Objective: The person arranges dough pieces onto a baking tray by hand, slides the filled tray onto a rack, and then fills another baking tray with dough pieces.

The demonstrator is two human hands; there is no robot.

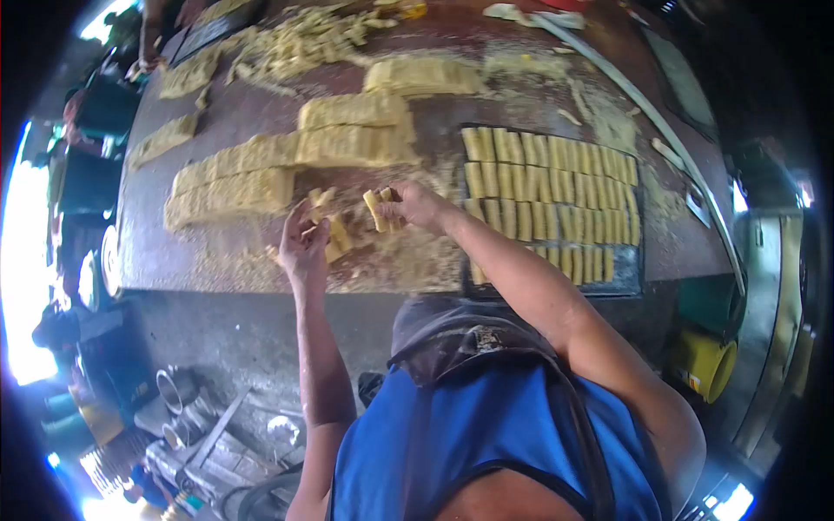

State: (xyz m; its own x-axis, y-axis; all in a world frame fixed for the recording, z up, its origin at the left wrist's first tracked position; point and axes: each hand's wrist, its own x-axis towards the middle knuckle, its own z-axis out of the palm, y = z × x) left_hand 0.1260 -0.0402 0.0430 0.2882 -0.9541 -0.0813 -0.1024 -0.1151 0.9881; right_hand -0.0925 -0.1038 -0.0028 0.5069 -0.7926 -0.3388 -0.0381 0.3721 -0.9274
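Note:
My right hand (pixel 415 208) is closed on a couple of short yellow dough sticks (pixel 377 211), above the flour-dusted table near its front edge. To its left, my left hand (pixel 304 243) has its thumb and curled fingers apart, beside a few loose dough pieces (pixel 337 239); whether its fingertips touch them is hard to see. Right of my hands, a dark baking tray (pixel 625 280) carries several rows of similar sticks (pixel 539 178). My right forearm covers part of its front row. Beyond my left hand stand long rows of sliced dough (pixel 230 191).
More sliced dough blocks (pixel 356 130) stand farther back, with a heap of dough scraps (pixel 300 43) behind them. Crumbs cover the red-brown table (pixel 252 108). A long metal strip (pixel 643 100) runs along the right side. A yellow bucket (pixel 708 365) sits below right. Another person's arm (pixel 149 39) shows far left.

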